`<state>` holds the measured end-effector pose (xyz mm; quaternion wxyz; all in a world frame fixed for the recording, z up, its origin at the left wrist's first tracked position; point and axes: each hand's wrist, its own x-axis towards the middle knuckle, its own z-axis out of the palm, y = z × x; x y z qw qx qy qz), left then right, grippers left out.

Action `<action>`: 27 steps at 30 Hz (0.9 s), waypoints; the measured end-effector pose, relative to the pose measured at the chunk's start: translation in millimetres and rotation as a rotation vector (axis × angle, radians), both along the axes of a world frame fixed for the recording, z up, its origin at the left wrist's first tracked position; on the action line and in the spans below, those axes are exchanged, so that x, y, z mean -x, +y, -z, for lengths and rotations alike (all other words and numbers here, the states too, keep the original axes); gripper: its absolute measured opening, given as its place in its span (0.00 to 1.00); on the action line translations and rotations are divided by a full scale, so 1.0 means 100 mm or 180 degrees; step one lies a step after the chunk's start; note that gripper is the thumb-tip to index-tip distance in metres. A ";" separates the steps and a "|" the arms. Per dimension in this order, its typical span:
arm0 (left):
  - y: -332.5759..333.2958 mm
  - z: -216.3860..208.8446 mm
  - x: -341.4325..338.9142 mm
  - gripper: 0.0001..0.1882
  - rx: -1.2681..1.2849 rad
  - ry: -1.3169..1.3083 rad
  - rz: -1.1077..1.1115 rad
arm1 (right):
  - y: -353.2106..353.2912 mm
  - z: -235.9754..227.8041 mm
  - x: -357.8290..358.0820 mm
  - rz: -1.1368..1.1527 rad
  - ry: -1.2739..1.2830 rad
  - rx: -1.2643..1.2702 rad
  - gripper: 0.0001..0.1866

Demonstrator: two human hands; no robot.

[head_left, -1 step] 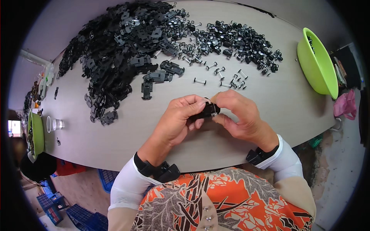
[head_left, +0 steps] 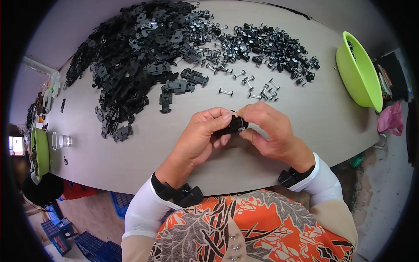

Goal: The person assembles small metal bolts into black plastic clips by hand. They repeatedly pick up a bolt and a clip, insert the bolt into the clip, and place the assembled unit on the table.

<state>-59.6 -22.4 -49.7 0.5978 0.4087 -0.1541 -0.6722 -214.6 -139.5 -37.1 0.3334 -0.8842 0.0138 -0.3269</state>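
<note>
My left hand is closed around a black plastic toy car chassis, held just above the table in front of my body. At the chassis's right end, my right hand pinches a small wheel axle with thumb and forefinger. A bit of silver shows there, but the fingertips hide most of the axle. Beyond my hands lie loose wheel axles, silver rods with black wheels. A few separate chassis rest at the front of a large pile of dark chassis at the far left.
A heap of wheel axles covers the far middle of the table. At the right stands a tilted green basin, with a pink bag beside it. A clear plastic cup and another green basin are at the left edge.
</note>
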 end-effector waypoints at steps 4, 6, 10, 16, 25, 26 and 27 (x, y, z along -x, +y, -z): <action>0.00 0.03 0.03 0.08 0.0059 0.0119 0.0055 | 0.02 0.01 0.04 -0.0019 0.0158 0.0107 0.21; 0.04 -0.01 0.06 0.08 -0.0036 -0.0073 -0.0045 | 0.06 0.02 -0.01 -0.0120 0.0020 0.0071 0.21; 0.04 -0.07 0.01 0.09 0.0031 -0.0796 0.0170 | 0.13 -0.02 -0.02 -0.0066 0.0094 -0.0274 0.22; 0.00 -0.03 0.05 0.09 -0.0136 -0.0469 0.0758 | -0.66 -0.08 0.32 0.1397 -0.0010 0.0087 0.09; -0.05 0.01 -0.04 0.08 -0.0128 -0.1346 -0.0133 | -1.26 0.24 0.48 0.2252 0.0980 0.1083 0.10; -0.04 0.00 -0.04 0.08 -0.0113 -0.1316 -0.0173 | -1.24 0.23 0.47 0.2288 0.0962 0.0966 0.10; -0.03 0.00 -0.05 0.07 -0.0095 -0.1286 -0.0210 | -1.20 0.19 0.47 0.2326 0.0944 0.0850 0.10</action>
